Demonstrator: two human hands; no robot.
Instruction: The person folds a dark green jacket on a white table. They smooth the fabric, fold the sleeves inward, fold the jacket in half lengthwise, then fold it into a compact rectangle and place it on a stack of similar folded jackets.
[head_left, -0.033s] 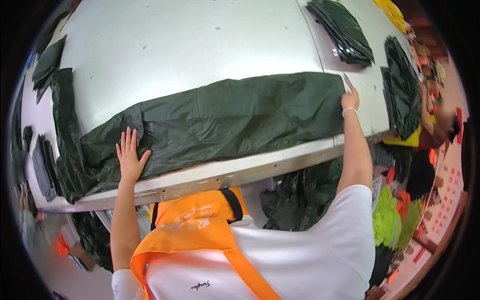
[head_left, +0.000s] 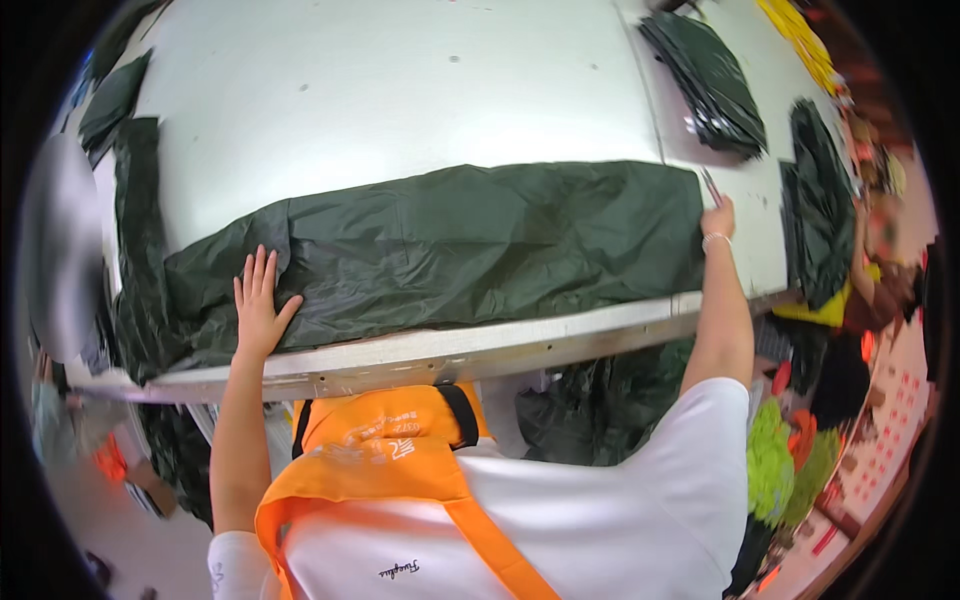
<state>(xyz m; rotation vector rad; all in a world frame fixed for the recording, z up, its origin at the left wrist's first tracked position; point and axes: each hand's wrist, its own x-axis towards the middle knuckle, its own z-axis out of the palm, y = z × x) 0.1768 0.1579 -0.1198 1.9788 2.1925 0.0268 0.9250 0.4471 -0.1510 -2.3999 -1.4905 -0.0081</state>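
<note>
A long piece of dark green, crinkled, coated fabric lies along the near edge of the table. At its left end, a narrow part runs away from me toward the far side. My left hand rests flat on the fabric's left part, fingers spread. Beside the fabric's right end, my right hand is closed round a thin, pointed metal tool, its tip pointing away from me. The tool's lower part is hidden in the hand, so its exact kind is unclear.
A stack of folded dark green pieces lies at the far right, with another dark bundle nearer the right edge. Dark fabric hangs under the table. A blurred grey shape fills the left side. Another person is at the right.
The whole view has shifted slightly. A blurred grey shape has come in at the left. Both hands keep their places at the fabric, which looks unchanged.
</note>
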